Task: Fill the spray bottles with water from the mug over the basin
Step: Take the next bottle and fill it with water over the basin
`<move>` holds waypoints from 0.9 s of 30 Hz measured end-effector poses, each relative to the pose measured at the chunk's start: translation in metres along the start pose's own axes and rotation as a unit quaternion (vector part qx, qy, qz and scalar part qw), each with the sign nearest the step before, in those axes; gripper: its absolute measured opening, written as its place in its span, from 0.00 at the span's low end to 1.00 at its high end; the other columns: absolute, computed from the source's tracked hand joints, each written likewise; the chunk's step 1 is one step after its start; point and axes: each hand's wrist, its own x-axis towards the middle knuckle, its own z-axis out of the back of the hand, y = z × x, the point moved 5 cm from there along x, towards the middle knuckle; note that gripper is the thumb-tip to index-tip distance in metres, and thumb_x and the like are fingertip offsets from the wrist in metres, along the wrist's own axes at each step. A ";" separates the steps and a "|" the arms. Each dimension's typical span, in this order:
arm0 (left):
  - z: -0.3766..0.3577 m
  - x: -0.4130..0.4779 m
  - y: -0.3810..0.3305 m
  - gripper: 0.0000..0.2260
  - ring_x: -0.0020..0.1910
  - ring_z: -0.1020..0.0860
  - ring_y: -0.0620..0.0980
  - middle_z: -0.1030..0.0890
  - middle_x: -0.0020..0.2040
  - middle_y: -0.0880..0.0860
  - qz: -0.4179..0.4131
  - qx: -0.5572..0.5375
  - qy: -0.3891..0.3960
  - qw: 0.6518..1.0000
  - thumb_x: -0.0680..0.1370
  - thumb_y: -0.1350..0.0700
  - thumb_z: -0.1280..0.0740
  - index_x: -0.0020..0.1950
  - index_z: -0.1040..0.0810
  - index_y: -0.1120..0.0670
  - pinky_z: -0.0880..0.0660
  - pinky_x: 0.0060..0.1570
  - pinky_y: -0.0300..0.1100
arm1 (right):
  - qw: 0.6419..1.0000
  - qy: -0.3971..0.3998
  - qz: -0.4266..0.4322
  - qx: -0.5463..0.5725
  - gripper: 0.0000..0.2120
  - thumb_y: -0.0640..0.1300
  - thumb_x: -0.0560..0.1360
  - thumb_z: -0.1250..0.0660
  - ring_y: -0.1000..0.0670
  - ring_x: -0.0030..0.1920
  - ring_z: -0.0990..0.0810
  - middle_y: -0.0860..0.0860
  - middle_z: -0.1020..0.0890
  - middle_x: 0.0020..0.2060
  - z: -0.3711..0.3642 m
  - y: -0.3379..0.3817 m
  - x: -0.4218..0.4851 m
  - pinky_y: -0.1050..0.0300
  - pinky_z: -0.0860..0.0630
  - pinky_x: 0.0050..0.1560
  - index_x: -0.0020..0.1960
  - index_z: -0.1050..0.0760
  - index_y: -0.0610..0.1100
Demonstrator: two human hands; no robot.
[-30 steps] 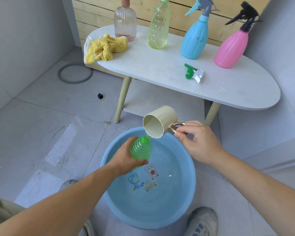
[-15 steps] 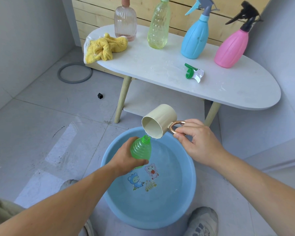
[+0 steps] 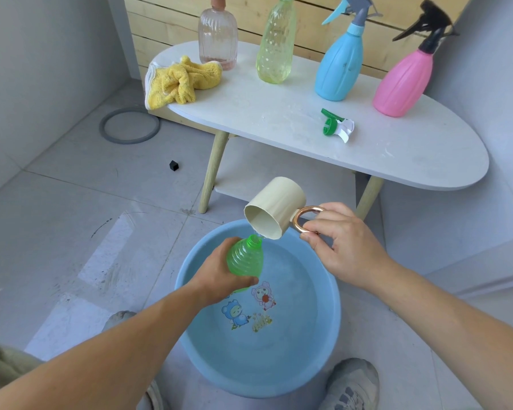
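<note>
While the pouring went on above the floor, a white oval table (image 3: 427, 155) stood just behind the blue basin (image 3: 323, 365), its far edge lined with 4 bottles: a clear pink bottle (image 3: 218, 34), a pale yellow-green bottle (image 3: 274, 51), a blue spray bottle (image 3: 339, 60) and a pink spray bottle (image 3: 403, 81), the last 2 with trigger heads on. A crumpled yellow cloth (image 3: 179, 81) hung over the table's left end, and a loose green and white spray head (image 3: 336, 127) lay on its side near the front edge. On the tiles to the left lay a grey ring (image 3: 129, 125) and a small black cube (image 3: 174, 165). 2 shoes showed at the bottom, 1 either side of the basin. Nothing stood between the hands and the basin.

The left hand (image 3: 219, 276) was wrapped around the lower body of the green bottle (image 3: 246, 258), held over the basin's far part with its long axis tilted, open neck pointing up and to the right. The right hand (image 3: 341, 241) pinched the copper-coloured ring handle of the cream mug (image 3: 274, 207). The mug was tipped nearly onto its side, mouth facing down and left, its lowest rim just above the bottle's neck, with a thin run of water between them. Water lay in the basin over cartoon figures printed on its bottom
</note>
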 end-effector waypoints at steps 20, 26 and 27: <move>0.000 -0.001 -0.002 0.40 0.61 0.26 0.49 0.26 0.64 0.47 0.012 0.008 -0.002 1.000 0.67 0.51 0.17 0.74 0.34 0.43 0.27 0.53 0.40 | 0.988 -0.004 0.131 -0.083 0.12 0.45 0.78 0.39 0.42 0.55 0.26 0.51 0.25 0.36 -0.008 0.011 -0.002 0.53 0.28 0.54 0.43 0.19 0.42; 0.000 -0.003 0.000 0.39 0.60 0.25 0.49 0.25 0.63 0.47 0.012 0.001 0.000 1.000 0.66 0.51 0.17 0.72 0.33 0.43 0.25 0.47 0.36 | 0.990 -0.020 -0.094 0.099 0.10 0.44 0.78 0.34 0.54 0.45 0.25 0.50 0.20 0.34 -0.017 -0.004 0.000 0.71 0.33 0.48 0.41 0.19 0.43; 0.000 -0.004 -0.001 0.38 0.60 0.24 0.49 0.24 0.62 0.47 0.010 0.002 -0.002 1.000 0.67 0.52 0.17 0.71 0.33 0.43 0.26 0.46 0.35 | 0.975 -0.020 -0.156 0.159 0.10 0.43 0.78 0.33 0.57 0.38 0.25 0.51 0.19 0.33 -0.020 -0.010 0.001 0.70 0.33 0.41 0.40 0.19 0.43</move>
